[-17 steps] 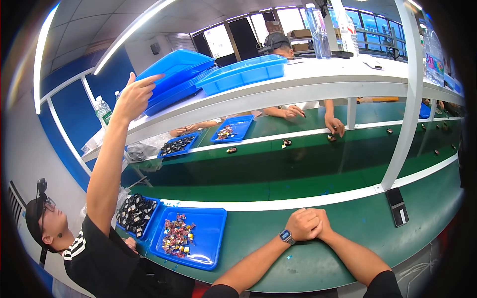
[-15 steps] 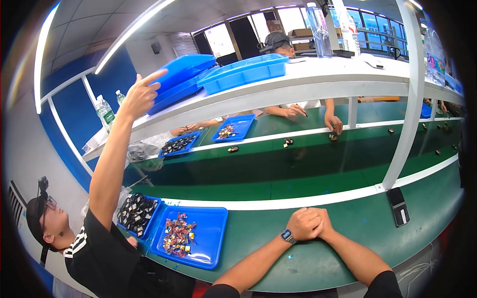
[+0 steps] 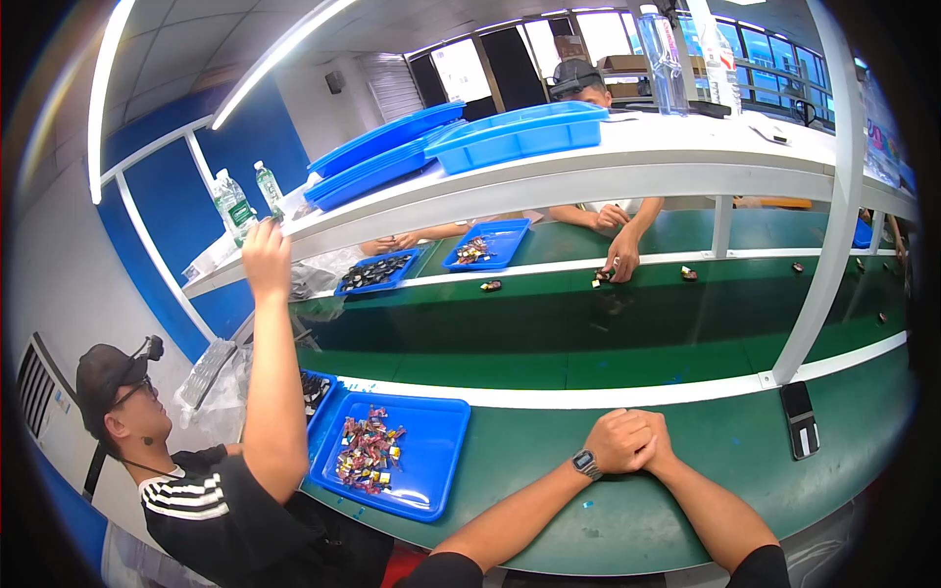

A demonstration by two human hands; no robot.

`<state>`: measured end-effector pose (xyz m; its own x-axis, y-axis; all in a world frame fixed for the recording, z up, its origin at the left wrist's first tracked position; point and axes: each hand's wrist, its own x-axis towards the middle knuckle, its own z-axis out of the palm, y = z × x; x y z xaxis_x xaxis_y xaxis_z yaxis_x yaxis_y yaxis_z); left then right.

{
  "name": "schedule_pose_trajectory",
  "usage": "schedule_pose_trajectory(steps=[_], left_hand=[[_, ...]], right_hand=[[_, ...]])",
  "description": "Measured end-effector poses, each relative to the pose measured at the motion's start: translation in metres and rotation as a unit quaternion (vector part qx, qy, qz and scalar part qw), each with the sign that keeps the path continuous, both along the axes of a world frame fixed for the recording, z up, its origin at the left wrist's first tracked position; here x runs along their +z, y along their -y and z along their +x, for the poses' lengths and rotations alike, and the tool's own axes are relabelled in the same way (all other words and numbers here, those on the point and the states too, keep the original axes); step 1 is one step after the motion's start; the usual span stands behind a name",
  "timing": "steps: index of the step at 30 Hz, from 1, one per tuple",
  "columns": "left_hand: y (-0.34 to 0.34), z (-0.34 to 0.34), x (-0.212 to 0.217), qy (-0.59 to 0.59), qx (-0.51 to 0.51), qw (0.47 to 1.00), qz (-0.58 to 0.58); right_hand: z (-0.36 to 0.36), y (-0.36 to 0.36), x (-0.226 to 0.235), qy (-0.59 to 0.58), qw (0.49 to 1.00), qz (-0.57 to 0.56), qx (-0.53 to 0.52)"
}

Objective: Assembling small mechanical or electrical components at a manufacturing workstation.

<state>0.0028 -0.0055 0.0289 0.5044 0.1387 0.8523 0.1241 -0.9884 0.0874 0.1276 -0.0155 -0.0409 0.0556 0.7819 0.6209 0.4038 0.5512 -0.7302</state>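
Observation:
My left hand point(image 3: 616, 443) and my right hand point(image 3: 659, 439) are clasped together over the green work surface point(image 3: 549, 421), fingers closed. No object shows in either one. A grey digital watch point(image 3: 586, 464) circles my left wrist. Left of my forearms lies a blue tray point(image 3: 446, 456) holding a heap of small reddish, wrapped-looking pieces point(image 3: 370, 451). Partly behind it, another blue tray holds black pieces point(image 3: 314, 392). A dark phone point(image 3: 800, 421) rests to the right of my hands.
A white-framed shelf point(image 3: 588, 181) spans above the green conveyor belt point(image 3: 490, 338), bearing stacked blue trays point(image 3: 387, 157) and plastic bottles point(image 3: 664, 64). A co-worker point(image 3: 235, 510) on my left raises an arm. Across the belt, another person's hand point(image 3: 620, 257) handles a small piece.
The left co-worker's raised hand has come down from the stacked trays to the shelf's edge. The opposite person's hand and the belt pieces have shifted. My hands stay clasped.

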Motion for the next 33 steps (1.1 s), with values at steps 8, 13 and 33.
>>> schedule_pose_trajectory(steps=[8, 13, 33], left_hand=[[-0.001, 0.000, -0.003, 0.027, 0.014, 1.000, -0.002], [0.004, -0.002, -0.002, 0.019, 0.016, 1.000, -0.012], [-0.006, 0.000, 0.001, 0.008, 0.022, 0.999, 0.032]], right_hand=[[-0.005, -0.001, 0.007, 0.009, 0.999, -0.034, 0.015], [-0.004, 0.013, 0.013, 0.015, 0.998, -0.063, 0.017], [-0.002, -0.009, 0.005, 0.038, 0.998, 0.052, 0.010]])
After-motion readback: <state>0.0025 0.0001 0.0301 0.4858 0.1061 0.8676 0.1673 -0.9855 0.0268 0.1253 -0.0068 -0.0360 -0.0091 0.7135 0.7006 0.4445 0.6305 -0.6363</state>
